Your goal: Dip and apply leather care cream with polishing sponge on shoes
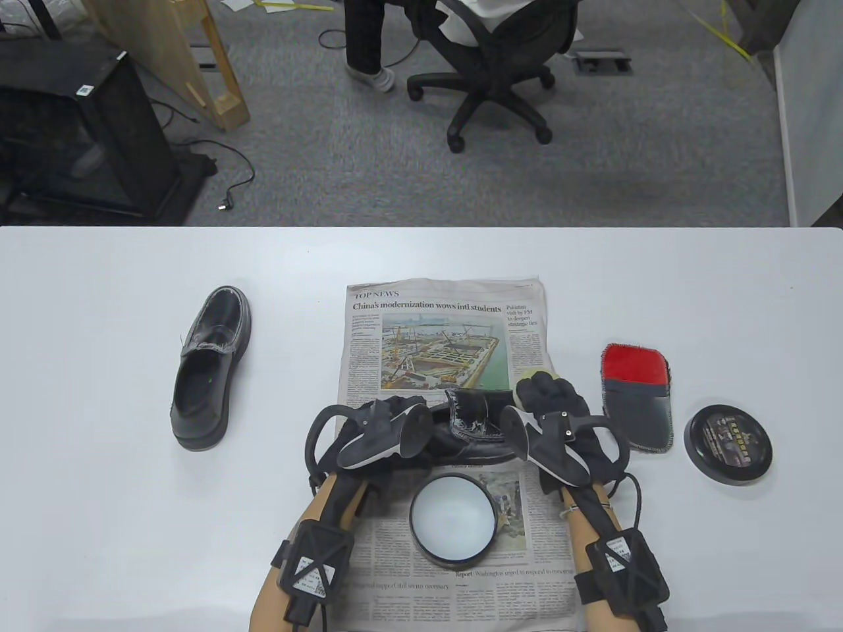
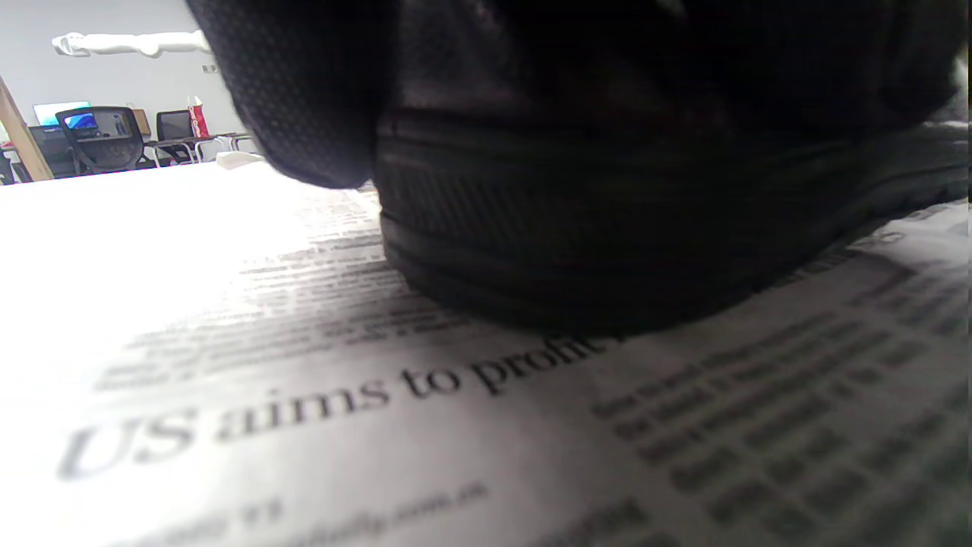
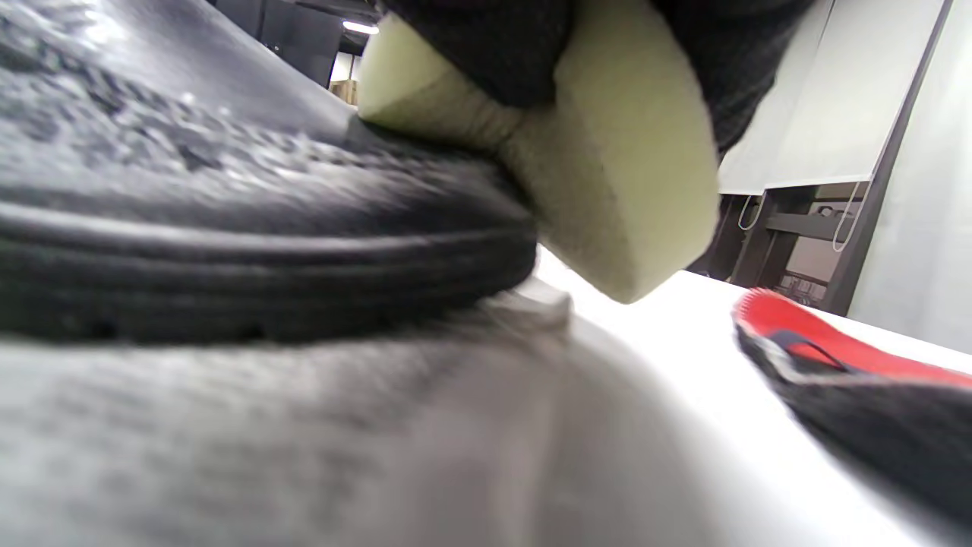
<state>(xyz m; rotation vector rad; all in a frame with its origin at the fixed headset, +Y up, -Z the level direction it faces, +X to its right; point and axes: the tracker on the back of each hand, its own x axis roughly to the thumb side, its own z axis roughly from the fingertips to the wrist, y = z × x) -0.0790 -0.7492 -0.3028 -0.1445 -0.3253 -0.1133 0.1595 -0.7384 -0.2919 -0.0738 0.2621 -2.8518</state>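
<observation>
step: applying, I'd say — the sponge is on the shoe rn, not at the cream
right hand (image 1: 556, 401): fingers curled round a pale yellow foam polishing sponge (image 3: 607, 190), pressing it against the toe end of the black leather loafer (image 1: 471, 434) lying across the printed newspaper sheet (image 1: 448, 329)
left hand (image 1: 385, 421): sits on the shoe's other end, prob steadying it; can't tell how the fingers lie, tracker's in the way
cream: open round black tin of whitish cream (image 1: 452, 519) on the paper, just in front of the shoe, btw the wrists
2nd shoe: matching black loafer (image 1: 211, 368) well off to the left, waiting
next: prob keep rubbing w/ light pressure along the upper — re-dip when the sponge runs dry
</observation>
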